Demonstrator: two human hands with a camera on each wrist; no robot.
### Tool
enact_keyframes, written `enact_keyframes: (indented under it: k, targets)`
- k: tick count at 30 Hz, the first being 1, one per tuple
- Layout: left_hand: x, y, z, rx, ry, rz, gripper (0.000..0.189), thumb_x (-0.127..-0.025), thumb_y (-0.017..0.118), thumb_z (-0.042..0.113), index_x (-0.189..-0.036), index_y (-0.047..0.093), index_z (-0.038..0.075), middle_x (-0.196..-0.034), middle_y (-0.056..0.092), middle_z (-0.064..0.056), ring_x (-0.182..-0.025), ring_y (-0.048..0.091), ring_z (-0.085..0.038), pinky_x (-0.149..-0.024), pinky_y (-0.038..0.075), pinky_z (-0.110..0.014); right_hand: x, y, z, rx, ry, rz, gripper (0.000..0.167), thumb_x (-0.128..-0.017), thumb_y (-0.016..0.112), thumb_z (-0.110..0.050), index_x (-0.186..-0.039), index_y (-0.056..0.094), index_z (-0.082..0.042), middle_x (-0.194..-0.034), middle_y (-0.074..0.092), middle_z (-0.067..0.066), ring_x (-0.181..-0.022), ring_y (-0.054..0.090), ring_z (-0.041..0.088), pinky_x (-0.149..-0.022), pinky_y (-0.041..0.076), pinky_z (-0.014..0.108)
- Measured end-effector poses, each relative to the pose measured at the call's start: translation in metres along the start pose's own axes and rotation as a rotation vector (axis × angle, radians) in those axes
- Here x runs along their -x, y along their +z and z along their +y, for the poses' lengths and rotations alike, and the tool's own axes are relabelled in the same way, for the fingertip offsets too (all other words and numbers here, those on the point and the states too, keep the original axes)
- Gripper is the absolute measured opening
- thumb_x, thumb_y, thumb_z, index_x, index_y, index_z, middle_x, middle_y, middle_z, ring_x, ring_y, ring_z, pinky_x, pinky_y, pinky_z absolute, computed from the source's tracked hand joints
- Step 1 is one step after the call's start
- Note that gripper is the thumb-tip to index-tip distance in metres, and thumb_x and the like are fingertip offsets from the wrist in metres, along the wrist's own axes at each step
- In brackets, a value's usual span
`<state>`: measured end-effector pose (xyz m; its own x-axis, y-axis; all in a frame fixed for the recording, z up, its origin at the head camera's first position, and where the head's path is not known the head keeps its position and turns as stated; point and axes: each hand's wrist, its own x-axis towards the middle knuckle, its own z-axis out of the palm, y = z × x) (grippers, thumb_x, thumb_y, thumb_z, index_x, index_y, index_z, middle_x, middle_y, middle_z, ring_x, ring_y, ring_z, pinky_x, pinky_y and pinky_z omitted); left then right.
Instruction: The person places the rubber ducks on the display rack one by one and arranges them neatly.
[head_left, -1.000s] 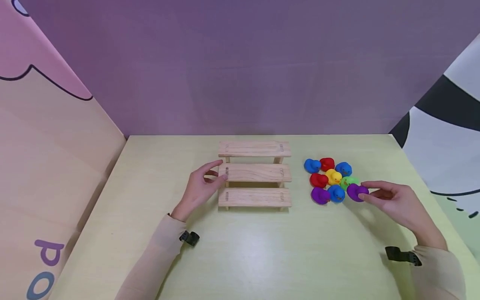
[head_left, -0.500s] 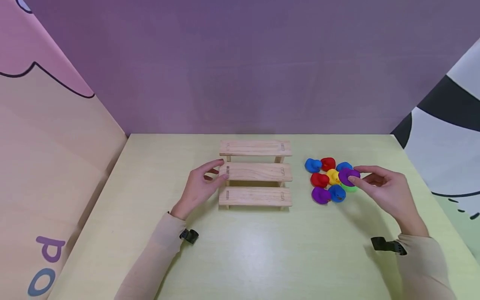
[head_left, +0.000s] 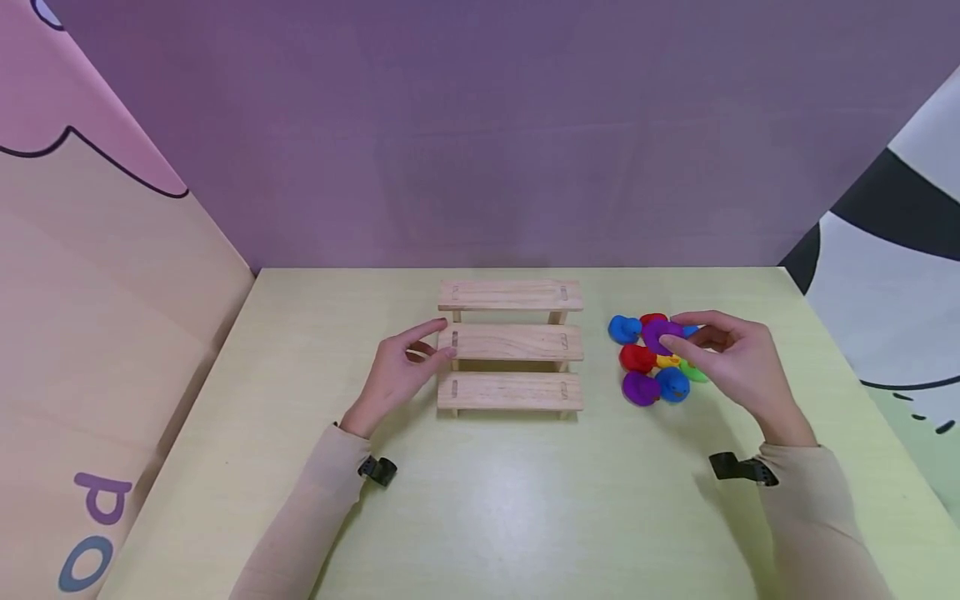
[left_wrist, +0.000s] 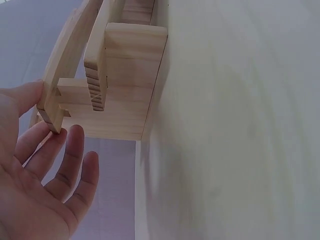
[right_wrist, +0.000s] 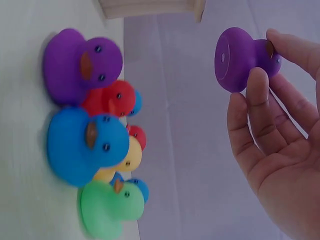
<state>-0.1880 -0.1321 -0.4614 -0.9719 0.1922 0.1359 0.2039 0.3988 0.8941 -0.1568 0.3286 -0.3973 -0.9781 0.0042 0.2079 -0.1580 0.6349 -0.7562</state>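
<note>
My right hand (head_left: pixel 738 362) pinches a purple rubber duck (head_left: pixel 662 336) between thumb and fingers, above the other ducks. In the right wrist view that purple duck (right_wrist: pixel 235 59) is tilted, its flat base showing. Left of the ducks stands a three-step wooden display stand (head_left: pixel 510 343). My left hand (head_left: pixel 397 371) holds the left end of its middle board. Seen from the left wrist, the thumb lies on one face of the board (left_wrist: pixel 52 107) and fingertips touch the other.
Beneath the right hand sit several ducks, among them a purple duck (head_left: pixel 641 389), a blue duck (head_left: pixel 672 385), a red duck (head_left: pixel 637 358) and a partly covered green duck (right_wrist: pixel 112 207). A purple backdrop (head_left: pixel 510 150) rises behind the table (head_left: pixel 495 500).
The purple duck has been lifted from the right side of the group and carried left and away from me over the others. My left hand and the stand stay in place.
</note>
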Motion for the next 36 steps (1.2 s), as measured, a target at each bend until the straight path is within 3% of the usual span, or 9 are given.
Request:
enact_keyframes:
  k: [5, 12, 18, 29, 36]
  targets:
    - [0.0, 0.0, 0.0, -0.01, 0.001, 0.002, 0.049, -0.099, 0.078, 0.037, -0.146, 0.067, 0.027, -0.134, 0.072, -0.005, -0.098, 0.07, -0.024, -0.08, 0.059, -0.038, -0.005, 0.009, -0.006, -0.028, -0.029, -0.001, 0.037, -0.096, 0.083, -0.026, -0.126, 0.075, -0.007, -0.083, 0.073, -0.022, -0.076, 0.068, 0.002, -0.062, 0.049, 0.022]
    - [-0.002, -0.002, 0.003, -0.003, -0.041, 0.002, 0.048, -0.098, 0.079, 0.035, -0.144, 0.069, 0.027, -0.107, 0.073, -0.015, -0.084, 0.065, -0.022, -0.057, 0.048, -0.028, -0.012, 0.019, -0.02, -0.017, -0.027, -0.01, 0.038, -0.096, 0.082, -0.032, -0.125, 0.076, -0.01, -0.082, 0.073, -0.02, -0.076, 0.068, 0.006, -0.067, 0.051, 0.02]
    - [-0.005, -0.003, 0.003, 0.01, -0.053, 0.003, 0.047, -0.098, 0.08, 0.032, -0.143, 0.07, 0.026, -0.099, 0.071, -0.018, -0.081, 0.063, -0.022, -0.054, 0.045, -0.026, -0.021, 0.029, -0.032, -0.032, -0.002, -0.015, 0.036, -0.095, 0.082, -0.036, -0.123, 0.078, -0.013, -0.086, 0.073, -0.022, -0.079, 0.069, 0.004, -0.068, 0.053, 0.02]
    - [-0.005, -0.001, 0.004, 0.024, -0.04, -0.007, 0.048, -0.097, 0.081, 0.03, -0.144, 0.069, 0.024, -0.116, 0.072, -0.015, -0.081, 0.062, -0.022, -0.054, 0.045, -0.026, -0.035, 0.043, -0.053, -0.028, -0.014, -0.058, 0.039, -0.095, 0.08, -0.045, -0.123, 0.078, -0.018, -0.088, 0.078, -0.011, -0.078, 0.071, 0.008, -0.059, 0.053, 0.029]
    - [-0.006, 0.002, 0.005, 0.031, -0.045, -0.016, 0.049, -0.098, 0.08, 0.03, -0.144, 0.069, 0.025, -0.124, 0.072, -0.012, -0.084, 0.064, -0.022, -0.055, 0.046, -0.027, -0.046, 0.047, -0.067, -0.035, 0.009, -0.089, 0.043, -0.094, 0.08, -0.051, -0.125, 0.078, -0.021, -0.094, 0.081, -0.001, -0.079, 0.072, 0.01, -0.065, 0.055, 0.029]
